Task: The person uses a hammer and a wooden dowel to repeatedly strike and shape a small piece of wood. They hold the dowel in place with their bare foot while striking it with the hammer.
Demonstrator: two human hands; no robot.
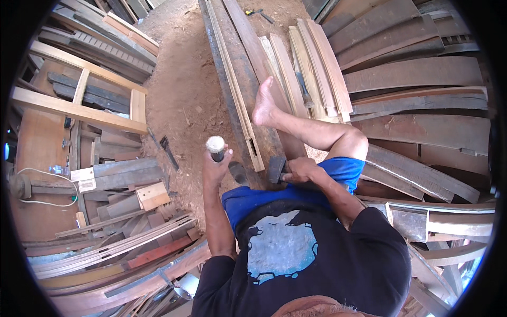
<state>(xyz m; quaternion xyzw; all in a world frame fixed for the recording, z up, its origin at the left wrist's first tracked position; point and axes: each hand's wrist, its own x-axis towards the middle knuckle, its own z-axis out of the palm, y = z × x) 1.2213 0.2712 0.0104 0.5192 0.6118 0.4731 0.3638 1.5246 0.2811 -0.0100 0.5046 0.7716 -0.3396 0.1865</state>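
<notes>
Sawdust-covered ground is carrying everything in the head view, with timber stacked along both of its edges. The person is sitting over a long dark beam (240, 100) that is running from the far edge of the ground toward the body, one bare foot (264, 103) resting on the planks beside it.

The left hand (215, 168) is closing tightly round a chisel handle (216, 146), whose pale round end is pointing up at the camera; the blade below is hidden by the hand, so where its tip is sitting cannot be told. This hand is hovering just beside the near end of the beam, on its left side, above the loose shavings.

The right hand (302, 170) is gripping a mallet (277, 169) with a dark blocky head, and the head is lying close against the near end of the beam, just by a pale strip of wood (237, 100) with a slot cut in it that is lying along the beam.

Pale planks (311, 74) are lying side by side to the right of the foot. A light wooden frame (79, 108) is sitting toward the left edge, with scrap boards (121, 211) piled near the near-left corner. Dark curved boards (417, 74) are filling the right edge.
</notes>
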